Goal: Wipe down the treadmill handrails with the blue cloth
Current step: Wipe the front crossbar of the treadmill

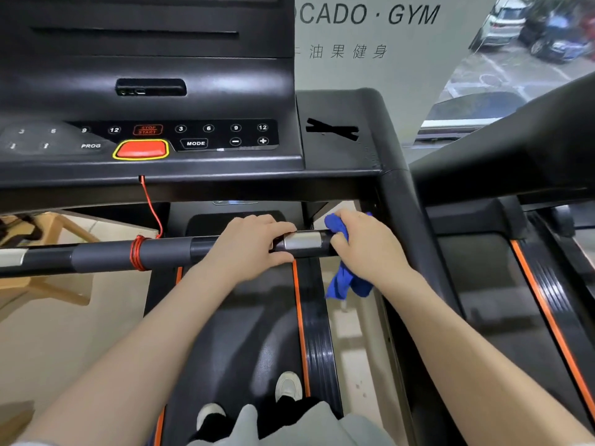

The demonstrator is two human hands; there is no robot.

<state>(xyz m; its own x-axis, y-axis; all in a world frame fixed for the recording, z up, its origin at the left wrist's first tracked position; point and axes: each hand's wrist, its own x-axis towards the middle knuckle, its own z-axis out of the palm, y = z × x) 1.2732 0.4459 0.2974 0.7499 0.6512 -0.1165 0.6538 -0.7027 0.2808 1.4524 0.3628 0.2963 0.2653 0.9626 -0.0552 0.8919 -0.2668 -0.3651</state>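
A black horizontal handrail (103, 255) crosses the view below the treadmill console, with a silver sensor plate (302, 241) near its right end. My left hand (254, 243) grips the bar just left of that plate, fingers curled over the top. My right hand (363, 243) holds the blue cloth (341, 278) bunched against the bar's right end, beside the plate. Part of the cloth hangs down below my hand, and a fold sticks up above it.
The console (145, 136) with a red stop button sits above the bar. A red safety cord (138, 252) is wound round the bar at the left. My feet stand on the belt (244, 333). A second treadmill (515, 284) is at the right, wooden furniture (48, 284) at the left.
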